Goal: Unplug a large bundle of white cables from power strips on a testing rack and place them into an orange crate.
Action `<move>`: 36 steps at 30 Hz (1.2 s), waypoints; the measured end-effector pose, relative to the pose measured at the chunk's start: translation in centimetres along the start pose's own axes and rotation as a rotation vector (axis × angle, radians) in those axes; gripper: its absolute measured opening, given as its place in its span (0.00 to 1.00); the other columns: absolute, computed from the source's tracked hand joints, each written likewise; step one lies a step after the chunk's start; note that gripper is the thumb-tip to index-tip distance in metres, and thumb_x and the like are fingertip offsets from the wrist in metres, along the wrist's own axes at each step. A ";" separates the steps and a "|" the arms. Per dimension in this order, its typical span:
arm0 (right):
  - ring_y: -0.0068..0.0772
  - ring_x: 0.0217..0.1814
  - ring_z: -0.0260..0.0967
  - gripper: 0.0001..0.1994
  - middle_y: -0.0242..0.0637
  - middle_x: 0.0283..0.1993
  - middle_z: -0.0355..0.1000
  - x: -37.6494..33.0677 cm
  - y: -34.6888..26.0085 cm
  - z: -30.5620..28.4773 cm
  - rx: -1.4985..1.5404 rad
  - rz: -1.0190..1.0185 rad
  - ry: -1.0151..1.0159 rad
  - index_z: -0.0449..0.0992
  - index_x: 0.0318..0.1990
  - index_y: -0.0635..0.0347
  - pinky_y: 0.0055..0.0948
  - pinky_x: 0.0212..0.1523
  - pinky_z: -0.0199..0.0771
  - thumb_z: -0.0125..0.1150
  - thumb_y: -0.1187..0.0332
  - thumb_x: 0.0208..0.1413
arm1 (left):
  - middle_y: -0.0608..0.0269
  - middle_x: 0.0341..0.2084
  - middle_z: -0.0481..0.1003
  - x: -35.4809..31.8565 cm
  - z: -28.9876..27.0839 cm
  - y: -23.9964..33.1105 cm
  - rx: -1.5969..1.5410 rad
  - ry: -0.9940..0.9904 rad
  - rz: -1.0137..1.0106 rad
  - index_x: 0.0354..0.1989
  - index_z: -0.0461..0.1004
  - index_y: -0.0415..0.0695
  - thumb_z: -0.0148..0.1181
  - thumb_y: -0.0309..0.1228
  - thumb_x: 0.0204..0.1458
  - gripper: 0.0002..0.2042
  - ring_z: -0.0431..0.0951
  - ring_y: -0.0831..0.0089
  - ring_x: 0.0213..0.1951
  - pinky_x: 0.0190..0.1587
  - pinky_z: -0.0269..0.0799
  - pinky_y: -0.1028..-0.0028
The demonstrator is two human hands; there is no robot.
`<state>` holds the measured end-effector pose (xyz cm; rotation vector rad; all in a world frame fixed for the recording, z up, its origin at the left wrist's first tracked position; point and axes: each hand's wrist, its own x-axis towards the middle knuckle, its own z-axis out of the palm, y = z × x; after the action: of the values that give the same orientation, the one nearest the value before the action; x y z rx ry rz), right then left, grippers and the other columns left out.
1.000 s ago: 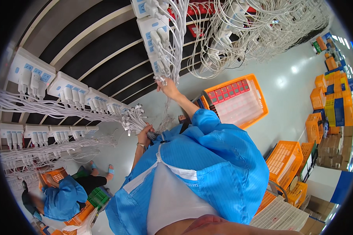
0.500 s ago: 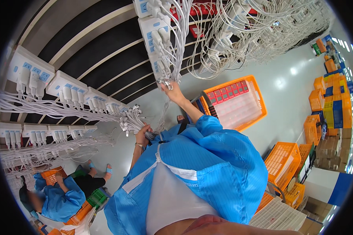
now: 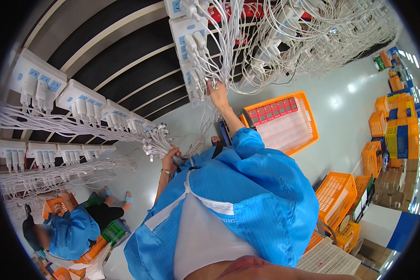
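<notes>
My left hand (image 3: 170, 161) is closed around a thick bundle of white charging cables (image 3: 156, 142), their small plug ends fanned out beyond it. Up at the hanging cords, my right hand (image 3: 219, 97) pinches several white cable ends (image 3: 213, 84). It is beside a white power strip (image 3: 185, 29) that carries white charger plugs (image 3: 197, 44). A few thin cables dangle below my right hand toward my lap. The right fingertips are partly hidden among the cords.
White power strips (image 3: 81, 95) full of plugged chargers run along the left rack. An orange crate (image 3: 308, 123) with red-screened devices stands right of my right arm. A co-worker in blue (image 3: 74, 233) sits at lower left. Tangled cables (image 3: 312, 51) hang at upper right.
My right hand has moved slightly up and right with the cable ends, away from the strip's lower end. My left hand keeps its hold. The co-worker's arms have risen.
</notes>
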<state>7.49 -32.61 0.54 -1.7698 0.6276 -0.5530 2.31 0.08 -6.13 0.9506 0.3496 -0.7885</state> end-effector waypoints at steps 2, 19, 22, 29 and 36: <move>0.28 0.19 0.64 0.13 0.35 0.19 0.67 -0.2 1.5 0.3 0.137 -0.039 0.029 0.70 0.29 0.62 0.32 0.24 0.66 0.52 0.61 0.60 | 0.63 0.17 0.68 0.0 0.2 0.2 0.009 -0.012 0.012 0.34 0.67 0.42 0.60 0.20 0.45 0.09 0.71 0.69 0.23 0.31 0.70 0.72; 0.24 0.16 0.60 0.08 0.32 0.17 0.65 -2.5 3.0 1.8 0.680 0.447 -0.114 0.68 0.28 0.59 0.29 0.16 0.62 0.56 0.70 0.59 | 0.63 0.17 0.67 0.0 0.1 0.1 0.031 -0.021 0.015 0.33 0.68 0.42 0.60 0.21 0.45 0.09 0.71 0.69 0.23 0.31 0.70 0.72; 0.25 0.13 0.60 0.07 0.33 0.16 0.66 -2.2 3.5 1.9 0.709 0.427 -0.095 0.69 0.27 0.61 0.28 0.13 0.59 0.57 0.73 0.57 | 0.63 0.17 0.67 -0.1 0.2 0.2 0.044 -0.022 0.019 0.33 0.68 0.42 0.60 0.21 0.45 0.09 0.71 0.69 0.23 0.31 0.69 0.72; 0.24 0.18 0.64 0.03 0.34 0.21 0.71 -1.5 2.7 1.5 0.682 0.389 0.083 0.75 0.31 0.65 0.25 0.19 0.63 0.64 0.77 0.49 | 0.62 0.17 0.68 -0.2 0.2 0.3 0.033 0.004 0.024 0.33 0.68 0.42 0.60 0.20 0.45 0.09 0.71 0.69 0.23 0.31 0.70 0.72; 0.19 0.21 0.65 0.05 0.30 0.22 0.73 -2.9 2.1 2.6 0.393 0.118 0.095 0.79 0.31 0.65 0.21 0.21 0.64 0.66 0.81 0.45 | 0.62 0.17 0.68 -0.2 0.2 0.4 0.028 0.005 0.027 0.32 0.68 0.42 0.61 0.20 0.44 0.09 0.71 0.69 0.23 0.31 0.70 0.72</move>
<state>6.73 -29.31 -2.33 -1.3360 0.6364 -0.6338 2.45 0.11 -5.68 0.9823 0.3305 -0.7682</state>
